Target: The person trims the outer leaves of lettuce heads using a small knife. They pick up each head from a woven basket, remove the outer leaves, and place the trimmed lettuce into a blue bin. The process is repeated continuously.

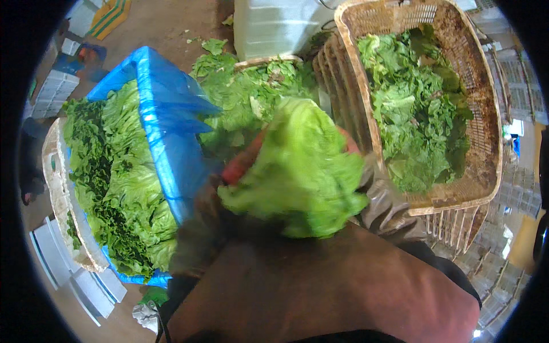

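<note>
A head of leafy green lettuce (306, 167), slightly blurred, is held up in front of my chest. My left hand (243, 165), in what looks like a red glove, grips it at its left edge. Behind its upper right side shows a small part of my right hand (349, 143), its fingers mostly hidden by the leaves. To the left, lettuce heads (133, 171) are packed in rows in a container lined with blue plastic sheet (156, 124). Loose lettuce leaves (244, 94) lie in a heap beyond the held head.
A dirty plastic basket (484, 141) of loose leaves stands at the right, on or against another crate. White foam boxes (279, 28) stand behind the leaf heap. A worn foam lid or box edge (64, 188) is at the far left. Stacked crates (514, 184) line the right rim.
</note>
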`<state>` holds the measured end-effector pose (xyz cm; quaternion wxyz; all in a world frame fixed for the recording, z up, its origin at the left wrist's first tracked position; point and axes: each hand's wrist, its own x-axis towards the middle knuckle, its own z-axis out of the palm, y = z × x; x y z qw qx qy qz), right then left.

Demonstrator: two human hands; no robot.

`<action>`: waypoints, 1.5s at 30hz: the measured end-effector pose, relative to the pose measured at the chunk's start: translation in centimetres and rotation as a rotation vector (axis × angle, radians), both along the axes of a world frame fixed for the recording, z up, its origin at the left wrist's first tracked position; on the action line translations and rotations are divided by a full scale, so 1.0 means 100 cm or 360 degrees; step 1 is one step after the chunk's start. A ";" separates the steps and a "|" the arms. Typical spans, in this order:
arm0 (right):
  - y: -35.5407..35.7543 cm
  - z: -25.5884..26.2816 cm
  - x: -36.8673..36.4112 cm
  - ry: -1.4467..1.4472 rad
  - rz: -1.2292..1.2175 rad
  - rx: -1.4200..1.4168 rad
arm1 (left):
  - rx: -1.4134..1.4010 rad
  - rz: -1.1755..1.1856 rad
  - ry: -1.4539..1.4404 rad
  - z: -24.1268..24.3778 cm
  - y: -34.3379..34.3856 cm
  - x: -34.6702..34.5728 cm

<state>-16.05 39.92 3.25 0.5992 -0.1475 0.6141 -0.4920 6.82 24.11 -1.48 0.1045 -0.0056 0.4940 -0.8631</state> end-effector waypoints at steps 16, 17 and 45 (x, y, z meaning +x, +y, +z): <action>-0.051 0.081 0.014 -0.0102 -0.0182 -0.0536 | -0.2563 -0.0275 -0.1044 0.098 0.066 0.044; -0.052 0.078 0.001 0.0026 -0.0199 -0.0370 | -0.2556 -0.0269 -0.1036 0.100 0.065 0.042; -0.354 0.026 0.194 0.0051 0.0662 -0.0345 | -0.3325 -0.0103 -0.3691 0.174 -0.217 0.241</action>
